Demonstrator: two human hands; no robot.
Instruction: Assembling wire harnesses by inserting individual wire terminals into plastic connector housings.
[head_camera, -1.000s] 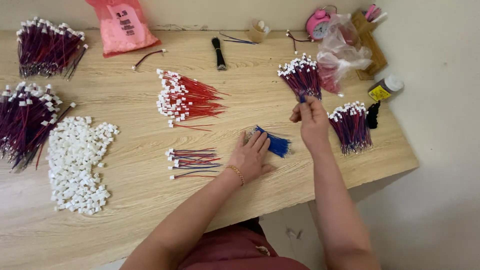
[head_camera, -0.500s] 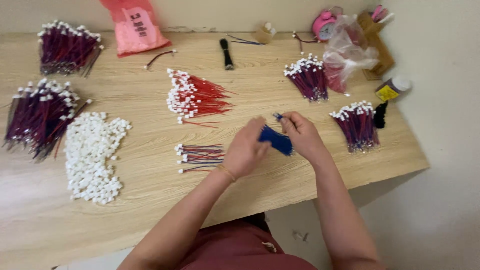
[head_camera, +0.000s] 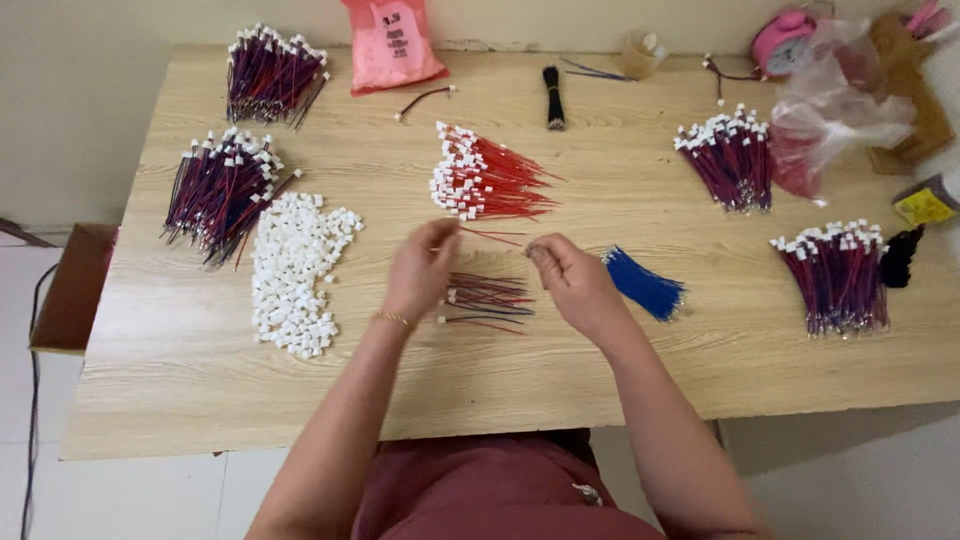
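Now both hands pinch a thin red wire (head_camera: 495, 237) between them, left hand (head_camera: 420, 272) and right hand (head_camera: 570, 280) just above the small wire bundle (head_camera: 487, 299) mid-bench, toward the front edge.

Red wires with white connectors (head_camera: 480, 185) just beyond hands. Blue wire bundle (head_camera: 645, 286) right of right hand (head_camera: 572, 285). White connector pile (head_camera: 295, 272) left of left hand (head_camera: 420, 275). Bench (head_camera: 600, 370) pale wood grain. Pink bag (head_camera: 392, 45) far beyond.
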